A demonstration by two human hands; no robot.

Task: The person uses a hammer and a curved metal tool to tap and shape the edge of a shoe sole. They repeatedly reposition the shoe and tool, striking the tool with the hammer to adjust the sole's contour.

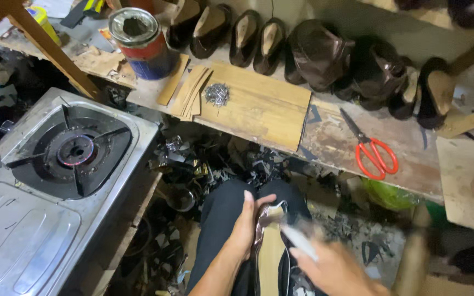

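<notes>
1. Shoe upper (270,241) on its last rests sole-up on your lap, below the front edge of the worktop (330,140), with the pale insole facing you and dark leather wrapped round its rim.
2. Your left hand (246,222) has its grip closed round the left side of the shoe, thumb up near the toe, pressing the leather over the edge.
3. Your right hand (333,268) is blurred with motion just right of the shoe; its grip seems wrapped round a slim pale tool (300,241) whose tip reaches the toe end, though you cannot tell from the blur exactly what the tool is or how tightly it is held.
4. Judging by this, you are at the lasting step: drawing the leather over the insole at the toe.
5. The next move calls for a steady left hand, so the leather stays taut while the tool meets the edge; keep your thumb out of its path.
6. A small heap of nails (216,94) sits on the light wooden board (259,112) near the worktop's back, just beside the fanned card strips (190,93).
7. Red-handled scissors (374,153) lie toward the right end, a tin can (141,41) at the back left.
8. A lit gas stove (75,151) stands off the worktop's left end.
</notes>
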